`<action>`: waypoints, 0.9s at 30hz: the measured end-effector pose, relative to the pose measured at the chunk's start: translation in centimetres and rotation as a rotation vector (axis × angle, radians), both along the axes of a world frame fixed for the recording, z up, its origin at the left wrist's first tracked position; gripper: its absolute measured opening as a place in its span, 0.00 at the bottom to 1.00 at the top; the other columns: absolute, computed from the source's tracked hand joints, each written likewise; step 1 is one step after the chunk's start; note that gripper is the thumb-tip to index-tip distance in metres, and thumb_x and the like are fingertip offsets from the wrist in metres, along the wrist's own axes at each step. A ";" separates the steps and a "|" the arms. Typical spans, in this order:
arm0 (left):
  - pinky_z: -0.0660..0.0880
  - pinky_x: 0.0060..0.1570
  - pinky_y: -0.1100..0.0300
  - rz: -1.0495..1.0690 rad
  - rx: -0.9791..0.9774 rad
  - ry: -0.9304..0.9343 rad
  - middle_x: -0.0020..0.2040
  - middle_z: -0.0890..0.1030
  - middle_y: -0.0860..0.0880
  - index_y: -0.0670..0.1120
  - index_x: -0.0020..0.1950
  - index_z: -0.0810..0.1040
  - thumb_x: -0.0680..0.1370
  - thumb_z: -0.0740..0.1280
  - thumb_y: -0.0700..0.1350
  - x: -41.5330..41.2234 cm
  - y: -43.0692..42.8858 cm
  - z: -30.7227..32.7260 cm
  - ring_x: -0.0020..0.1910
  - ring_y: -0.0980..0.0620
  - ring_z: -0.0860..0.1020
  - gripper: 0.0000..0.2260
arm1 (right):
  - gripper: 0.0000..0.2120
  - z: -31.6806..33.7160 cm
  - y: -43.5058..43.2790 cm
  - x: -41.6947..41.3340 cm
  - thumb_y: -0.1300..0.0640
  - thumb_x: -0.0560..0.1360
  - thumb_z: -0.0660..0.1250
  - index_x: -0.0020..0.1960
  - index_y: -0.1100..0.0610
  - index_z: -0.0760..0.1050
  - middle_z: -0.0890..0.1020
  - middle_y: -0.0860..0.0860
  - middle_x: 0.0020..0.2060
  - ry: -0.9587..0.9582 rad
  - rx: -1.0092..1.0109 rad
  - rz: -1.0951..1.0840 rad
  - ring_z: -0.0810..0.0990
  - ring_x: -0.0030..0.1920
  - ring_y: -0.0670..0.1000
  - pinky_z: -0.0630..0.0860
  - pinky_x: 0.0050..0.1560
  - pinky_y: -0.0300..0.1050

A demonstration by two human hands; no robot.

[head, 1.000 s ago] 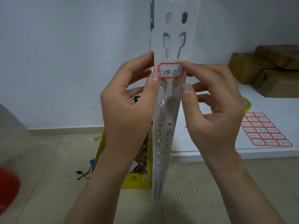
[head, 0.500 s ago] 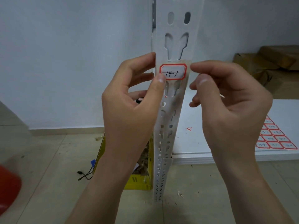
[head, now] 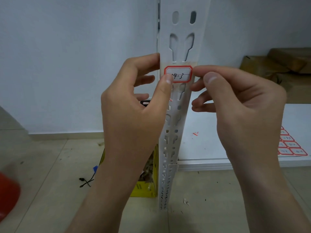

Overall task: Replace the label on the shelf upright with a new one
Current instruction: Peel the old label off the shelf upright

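A white perforated shelf upright (head: 182, 27) stands in the middle of the head view. A red-bordered label (head: 180, 73) reading "14-3" is stuck on its front face, over a yellowish residue band. My left hand (head: 133, 118) clasps the upright, fingers behind it and the thumb pressing the label's lower left corner. My right hand (head: 244, 106) hovers to the right with its fingers loosely curled. Its index fingertip touches the label's right edge, and nothing shows in this hand.
A white shelf board (head: 202, 148) carries a sheet of red-bordered labels (head: 291, 145) and brown cardboard boxes (head: 277, 64) at the back right. A yellow box (head: 144, 189) sits on the floor behind my left forearm. On the tiles lie a black cable (head: 85, 181) and a red object (head: 6, 194).
My right hand lifted off the label, drew to the right, then brought its index tip back to the label's edge. My left thumb slid up onto the label's lower left corner.
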State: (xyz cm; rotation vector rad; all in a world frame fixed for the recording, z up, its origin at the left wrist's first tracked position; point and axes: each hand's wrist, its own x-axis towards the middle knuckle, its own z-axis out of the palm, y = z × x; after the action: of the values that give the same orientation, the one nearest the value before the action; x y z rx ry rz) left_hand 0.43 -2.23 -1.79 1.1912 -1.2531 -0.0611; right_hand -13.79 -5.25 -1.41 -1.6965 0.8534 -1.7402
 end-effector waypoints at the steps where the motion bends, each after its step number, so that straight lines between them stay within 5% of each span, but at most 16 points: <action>1: 0.84 0.44 0.54 -0.002 0.001 -0.001 0.58 0.85 0.57 0.46 0.66 0.80 0.82 0.69 0.45 0.0 0.0 0.0 0.57 0.55 0.84 0.13 | 0.12 0.0 0.0 0.0 0.63 0.81 0.66 0.50 0.50 0.85 0.86 0.48 0.38 0.004 0.005 0.004 0.84 0.36 0.55 0.85 0.38 0.46; 12: 0.84 0.44 0.58 -0.007 0.008 -0.003 0.59 0.85 0.56 0.46 0.67 0.80 0.82 0.69 0.45 0.0 0.1 0.1 0.57 0.56 0.84 0.14 | 0.11 -0.2 0.4 0.5 0.63 0.81 0.66 0.51 0.51 0.84 0.86 0.47 0.40 0.009 -0.027 -0.033 0.84 0.36 0.54 0.83 0.36 0.56; 27: 0.84 0.45 0.54 -0.003 0.010 -0.030 0.59 0.84 0.56 0.45 0.67 0.79 0.81 0.69 0.46 -0.1 0.2 0.0 0.57 0.55 0.83 0.15 | 0.11 -0.1 0.5 0.5 0.62 0.82 0.65 0.50 0.51 0.84 0.86 0.45 0.39 0.056 -0.049 -0.079 0.84 0.37 0.53 0.83 0.36 0.52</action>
State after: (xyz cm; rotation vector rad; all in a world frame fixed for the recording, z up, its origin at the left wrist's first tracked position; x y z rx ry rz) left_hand 0.34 -2.02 -1.79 1.2030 -1.2828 -0.0521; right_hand -13.25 -4.75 -1.46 -1.7731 0.9213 -1.7865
